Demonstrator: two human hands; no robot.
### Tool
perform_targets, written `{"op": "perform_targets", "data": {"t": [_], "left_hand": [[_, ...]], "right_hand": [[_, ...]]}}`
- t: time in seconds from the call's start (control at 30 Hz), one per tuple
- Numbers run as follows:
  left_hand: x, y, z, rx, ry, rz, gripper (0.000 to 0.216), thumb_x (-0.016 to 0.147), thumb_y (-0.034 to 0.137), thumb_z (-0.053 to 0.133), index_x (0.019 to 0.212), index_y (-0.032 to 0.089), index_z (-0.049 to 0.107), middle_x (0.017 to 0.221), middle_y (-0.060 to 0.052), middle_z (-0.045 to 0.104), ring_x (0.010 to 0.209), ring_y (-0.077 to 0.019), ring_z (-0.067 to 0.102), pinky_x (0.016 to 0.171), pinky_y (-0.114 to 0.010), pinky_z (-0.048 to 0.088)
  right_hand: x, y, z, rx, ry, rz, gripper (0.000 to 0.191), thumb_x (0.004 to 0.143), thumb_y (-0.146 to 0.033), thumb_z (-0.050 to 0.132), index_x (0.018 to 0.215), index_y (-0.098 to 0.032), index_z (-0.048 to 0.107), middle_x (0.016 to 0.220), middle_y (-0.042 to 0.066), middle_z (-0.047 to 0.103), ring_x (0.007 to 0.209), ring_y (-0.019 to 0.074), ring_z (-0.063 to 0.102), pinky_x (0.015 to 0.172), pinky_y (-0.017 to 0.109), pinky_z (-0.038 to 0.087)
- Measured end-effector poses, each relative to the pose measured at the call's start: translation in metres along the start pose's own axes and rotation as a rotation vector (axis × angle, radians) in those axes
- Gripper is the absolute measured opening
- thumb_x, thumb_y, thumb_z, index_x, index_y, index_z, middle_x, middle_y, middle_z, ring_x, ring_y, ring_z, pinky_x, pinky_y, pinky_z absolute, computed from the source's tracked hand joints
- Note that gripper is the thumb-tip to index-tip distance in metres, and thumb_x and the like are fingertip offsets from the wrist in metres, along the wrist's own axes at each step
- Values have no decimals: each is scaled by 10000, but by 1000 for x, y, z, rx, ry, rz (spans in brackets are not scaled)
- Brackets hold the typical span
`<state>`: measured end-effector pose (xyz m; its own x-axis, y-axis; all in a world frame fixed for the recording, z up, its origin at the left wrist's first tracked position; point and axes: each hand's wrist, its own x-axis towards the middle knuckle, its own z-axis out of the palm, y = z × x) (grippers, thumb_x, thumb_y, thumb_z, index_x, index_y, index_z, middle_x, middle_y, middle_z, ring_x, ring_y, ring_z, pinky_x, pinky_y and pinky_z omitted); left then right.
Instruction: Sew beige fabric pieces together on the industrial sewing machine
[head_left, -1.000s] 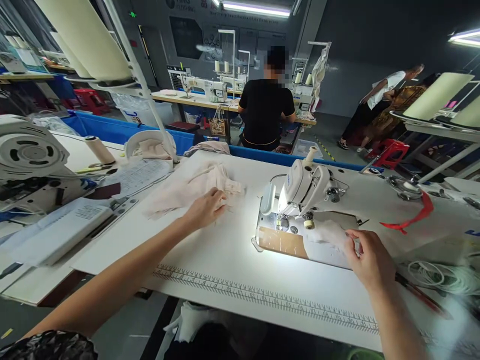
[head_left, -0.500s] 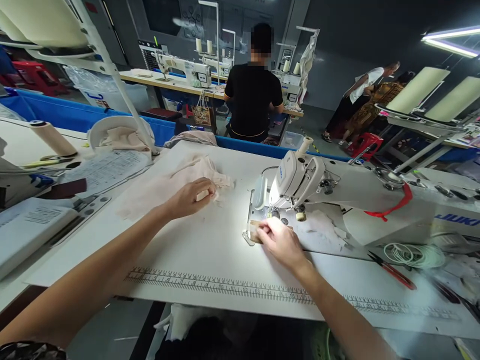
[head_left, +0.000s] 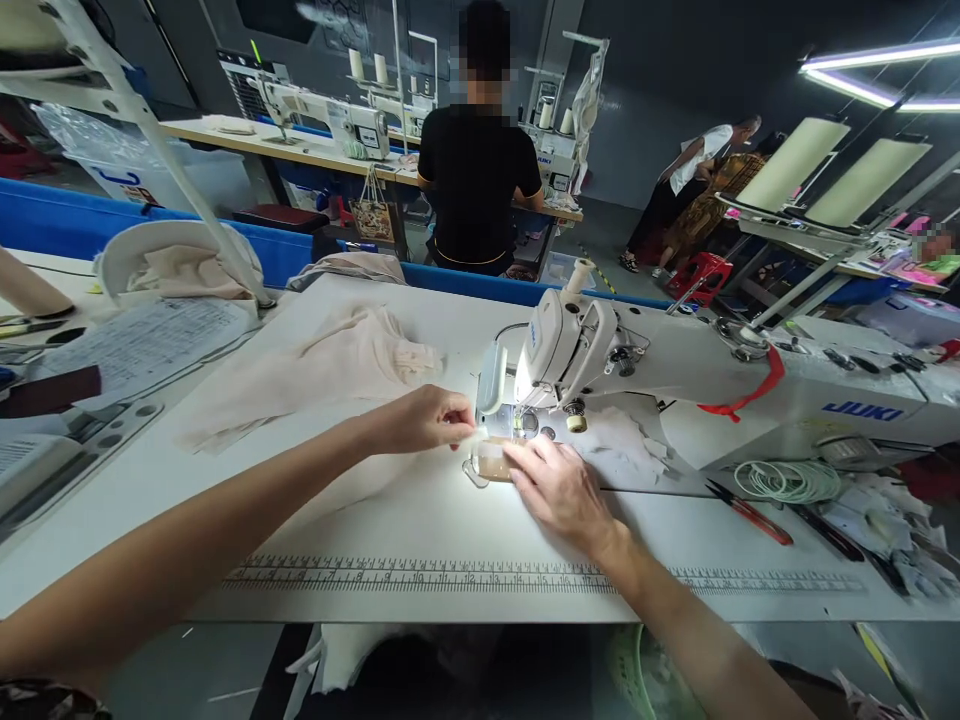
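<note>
My left hand [head_left: 420, 420] is closed in a pinch just left of the needle area. A small pale piece of fabric [head_left: 477, 437] shows at its fingertips, partly hidden. My right hand [head_left: 562, 490] lies palm down by the needle, fingers stretched over the right end of a tan, tape-like patch [head_left: 493, 460] on the machine bed. Above both hands stands the white sewing machine [head_left: 559, 350]; its lamp lights the spot, and the needle is hard to make out. A sheer beige garment piece [head_left: 322, 370] lies crumpled on the table behind my left forearm.
A printed ruler [head_left: 442, 578] runs along the front table edge. To the right are red-handled snips [head_left: 750, 513], a coil of pale cord [head_left: 787, 482] and fabric scraps [head_left: 626, 440]. Papers [head_left: 157, 340] lie left. A person in black [head_left: 476, 190] sits beyond the blue trough [head_left: 292, 245].
My left hand has moved right, from the beige garment piece to the needle area, with a small pale piece at its fingertips. My right hand's fingers have flattened onto the bed. The view has shifted.
</note>
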<state>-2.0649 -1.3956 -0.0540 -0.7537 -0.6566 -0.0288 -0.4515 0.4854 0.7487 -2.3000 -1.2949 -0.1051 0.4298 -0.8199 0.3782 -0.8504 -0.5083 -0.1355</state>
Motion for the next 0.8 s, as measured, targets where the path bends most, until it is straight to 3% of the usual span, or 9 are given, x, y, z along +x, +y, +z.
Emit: {"op": "perform_targets", "data": {"t": [0.1, 0.2, 0.37, 0.53, 0.8], "left_hand": [[13, 4, 15, -32, -67, -30, 180, 785, 300, 550, 661, 176, 591, 573, 27, 589, 518, -98, 429, 513, -236, 301], [26, -5, 29, -21, -46, -39, 169, 763, 329, 559, 684, 184, 597, 596, 22, 605, 574, -122, 496, 551, -238, 344], [35, -18, 47, 99, 27, -116, 193, 768, 371, 522, 737, 206, 617, 658, 19, 659, 627, -155, 570, 576, -251, 378], [33, -10, 51, 198, 40, -218, 162, 780, 361, 511, 757, 232, 607, 682, 54, 678, 622, -147, 583, 585, -250, 376], [34, -5, 54, 231, 79, -263, 147, 789, 343, 522, 727, 239, 606, 689, 46, 690, 625, -162, 594, 574, -262, 378]], "right_hand": [[-1, -5, 1, -116, 1, -92, 247, 997, -287, 437, 1061, -201, 660, 882, 58, 563, 739, 185, 465, 682, 331, 364], [0, -6, 4, -175, 18, -109, 259, 998, -296, 436, 913, -183, 653, 860, 55, 547, 727, 175, 425, 686, 327, 328], [-2, -4, 6, -172, 40, -109, 261, 1003, -277, 429, 1007, -172, 668, 878, 60, 559, 745, 177, 434, 706, 328, 330], [-3, -5, 4, -143, 0, -79, 275, 1001, -273, 443, 1106, -170, 676, 913, 70, 574, 771, 180, 466, 718, 328, 347], [-8, -3, 1, -76, 6, -30, 299, 1002, -237, 417, 1115, -144, 678, 879, 75, 605, 799, 204, 516, 750, 350, 409]]}}
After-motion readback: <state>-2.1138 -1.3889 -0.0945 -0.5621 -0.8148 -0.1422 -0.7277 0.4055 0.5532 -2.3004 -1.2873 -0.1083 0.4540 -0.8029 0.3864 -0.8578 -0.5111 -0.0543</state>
